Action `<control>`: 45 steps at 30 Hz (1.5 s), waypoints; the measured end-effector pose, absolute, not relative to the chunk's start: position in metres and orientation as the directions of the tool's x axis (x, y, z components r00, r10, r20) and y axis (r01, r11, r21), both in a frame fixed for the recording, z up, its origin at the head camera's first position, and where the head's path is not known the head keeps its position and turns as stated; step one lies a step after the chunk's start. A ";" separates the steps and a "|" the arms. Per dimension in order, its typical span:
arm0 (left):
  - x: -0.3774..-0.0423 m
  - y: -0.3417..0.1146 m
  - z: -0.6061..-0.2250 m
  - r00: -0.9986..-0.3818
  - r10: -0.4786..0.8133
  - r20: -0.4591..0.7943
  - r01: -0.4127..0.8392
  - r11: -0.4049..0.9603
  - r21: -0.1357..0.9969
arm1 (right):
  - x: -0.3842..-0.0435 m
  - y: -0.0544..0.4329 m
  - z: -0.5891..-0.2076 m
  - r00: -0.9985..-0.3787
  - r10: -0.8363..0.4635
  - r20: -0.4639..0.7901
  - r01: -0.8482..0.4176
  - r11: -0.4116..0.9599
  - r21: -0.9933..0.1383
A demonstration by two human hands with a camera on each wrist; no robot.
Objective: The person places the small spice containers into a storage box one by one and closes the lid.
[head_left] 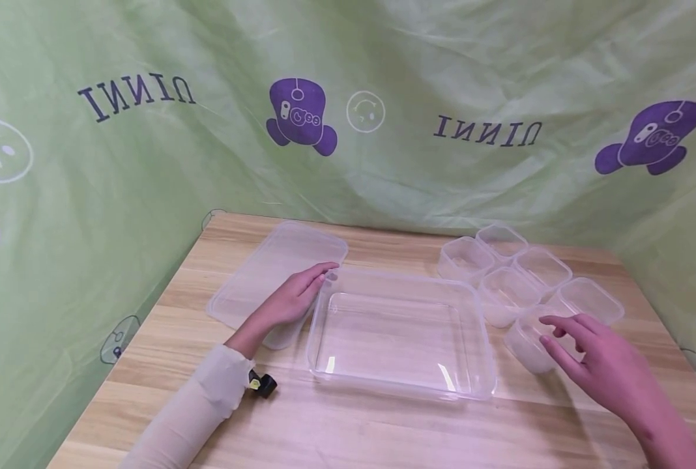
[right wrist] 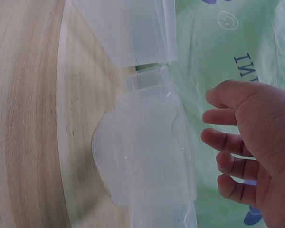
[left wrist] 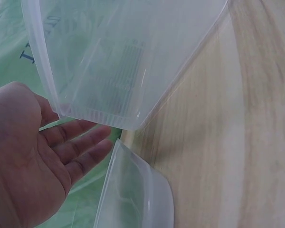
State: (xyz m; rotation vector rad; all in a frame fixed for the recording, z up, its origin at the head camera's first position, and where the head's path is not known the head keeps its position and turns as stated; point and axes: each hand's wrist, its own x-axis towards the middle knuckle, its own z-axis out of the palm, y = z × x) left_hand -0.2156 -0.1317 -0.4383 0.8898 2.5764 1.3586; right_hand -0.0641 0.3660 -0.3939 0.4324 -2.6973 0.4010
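A large clear rectangular plastic container (head_left: pixel 401 387) stands mid-table, its top uncovered. My left hand (head_left: pixel 292 296) is at its far left corner, with the fingertips right at the rim; in the left wrist view the fingers (left wrist: pixel 76 149) are fairly straight beside the container wall (left wrist: pixel 109 85). My right hand (head_left: pixel 603 365) hovers over the nearest of several small clear boxes (head_left: pixel 530 348), fingers loosely bent and nothing between them. The right wrist view shows that hand (right wrist: pixel 256 137) apart from the small boxes (right wrist: pixel 152 142).
A flat translucent lid (head_left: pixel 277 267) lies left of the container. The small boxes stand grouped at the right, behind them more boxes (head_left: pixel 465 257) near the table's back edge. A green printed cloth (head_left: pixel 395 176) hangs around the wooden table (head_left: pixel 371 436).
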 end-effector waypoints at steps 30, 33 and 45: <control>-0.217 -0.132 -0.439 -0.822 0.543 0.172 0.456 0.447 0.770 | -0.043 0.378 -0.404 -0.949 -0.157 0.274 -0.218 0.954 -0.207; -0.218 -0.132 -0.438 -0.823 0.541 0.173 0.455 0.446 0.770 | -0.044 0.379 -0.402 -0.957 -0.150 0.249 -0.205 0.955 -0.214; -0.218 -0.133 -0.439 -0.820 0.544 0.179 0.460 0.439 0.772 | -0.041 0.378 -0.392 -0.998 -0.043 0.040 -0.052 0.965 -0.259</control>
